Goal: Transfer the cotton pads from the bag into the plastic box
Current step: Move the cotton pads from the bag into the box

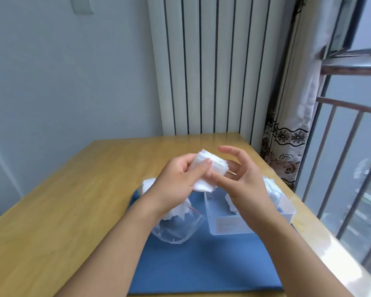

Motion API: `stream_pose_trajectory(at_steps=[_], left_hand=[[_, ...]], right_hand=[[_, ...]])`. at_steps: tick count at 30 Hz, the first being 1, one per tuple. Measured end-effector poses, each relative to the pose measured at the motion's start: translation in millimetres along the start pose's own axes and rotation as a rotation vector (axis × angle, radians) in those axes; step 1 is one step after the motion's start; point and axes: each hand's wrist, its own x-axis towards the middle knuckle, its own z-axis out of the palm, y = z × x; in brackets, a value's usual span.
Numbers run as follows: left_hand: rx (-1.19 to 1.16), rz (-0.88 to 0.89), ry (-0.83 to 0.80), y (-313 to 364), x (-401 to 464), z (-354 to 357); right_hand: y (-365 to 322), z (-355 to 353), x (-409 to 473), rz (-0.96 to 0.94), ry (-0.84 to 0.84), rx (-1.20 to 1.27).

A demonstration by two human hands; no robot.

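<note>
My left hand (181, 179) grips a stack of white cotton pads (210, 168) above the table, thumb on top. My right hand (242, 174) is beside it, fingers loosely spread, its thumb and lower fingers touching the stack's right side. Below lies a clear plastic bag (176, 228) with a red zip line, holding more white pads. To its right stands the clear plastic box (225, 227), with pads (272, 189) inside near its far end, partly hidden by my right forearm.
Bag and box sit on a blue mat (201, 266) on a wooden table (73, 200). A white radiator (212, 65) and a curtain (291, 129) stand behind. A window with railings (351, 168) runs along the table's right edge.
</note>
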Motion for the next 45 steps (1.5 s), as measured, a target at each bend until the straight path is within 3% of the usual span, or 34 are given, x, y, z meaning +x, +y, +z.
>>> stream_pose_trajectory(at_steps=[3, 9, 14, 28, 35, 45], left_hand=[[-0.267, -0.081, 0.07, -12.7, 2.6, 8.4], [-0.597, -0.208, 0.119, -23.4, -3.7, 9.7], [-0.714, -0.22, 0.119, -24.4, -11.6, 4.6], [-0.798, -0.304, 0.179, -33.8, -9.2, 0.1], [-0.829, -0.371, 0.154, -33.1, -9.8, -3.2], [-0.74, -0.329, 0.137, -33.9, -10.5, 0.2]], right_hand=[[3.8, -6.0, 6.4, -0.018, 0.138, -0.066], [16.8, -7.4, 11.6, -0.235, 0.181, -0.338], [14.8, -5.1, 8.0, -0.324, 0.089, -0.386], [23.0, 8.0, 3.1, -0.276, 0.158, -0.394], [19.3, 0.6, 6.4, -0.343, -0.03, -0.501], [20.3, -4.5, 9.8, -0.313, -0.038, -0.548]])
